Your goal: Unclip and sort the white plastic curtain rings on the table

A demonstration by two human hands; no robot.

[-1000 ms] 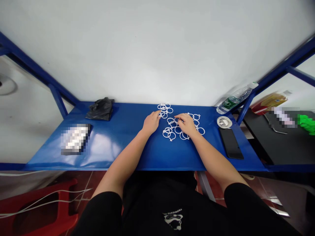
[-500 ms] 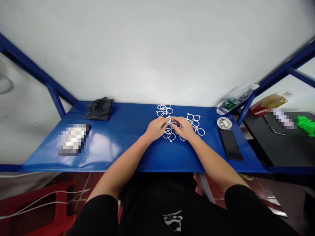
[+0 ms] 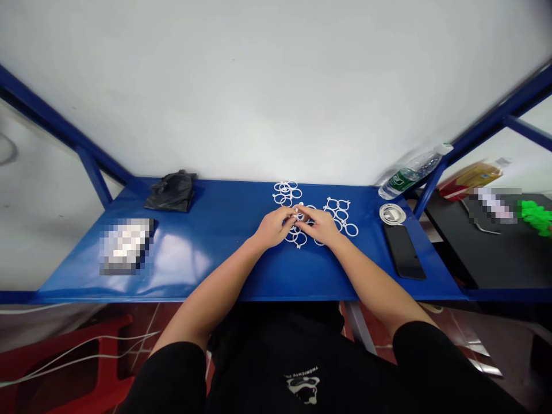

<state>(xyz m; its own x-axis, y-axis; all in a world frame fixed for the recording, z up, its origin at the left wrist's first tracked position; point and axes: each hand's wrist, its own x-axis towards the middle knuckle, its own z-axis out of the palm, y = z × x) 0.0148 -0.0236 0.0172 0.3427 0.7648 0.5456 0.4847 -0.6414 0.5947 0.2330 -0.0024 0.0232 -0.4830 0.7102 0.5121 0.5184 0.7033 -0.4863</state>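
My left hand [image 3: 275, 226] and my right hand [image 3: 319, 224] meet above the middle of the blue table. Both have their fingertips closed on one small white ring [image 3: 298, 215], thin, with a little knob; the fingers cover part of it. Several similar white rings [image 3: 298, 240] lie below the fingertips, partly hidden by the hands. More loose white rings [image 3: 288, 192] are spread behind my left hand, and another group of rings [image 3: 342, 215] lies just right of my right hand.
A black plastic bag [image 3: 172, 191] and a blurred-out object [image 3: 127, 246] are on the left of the blue table [image 3: 207, 230]. At the right are a water bottle [image 3: 414, 172], a coiled white cable [image 3: 392, 214] and a black phone [image 3: 404, 251]. A white wall [image 3: 259, 103] stands behind.
My fingertips have drawn slightly closer together around the ring. The view has shifted very slightly; the other things stay where they were.
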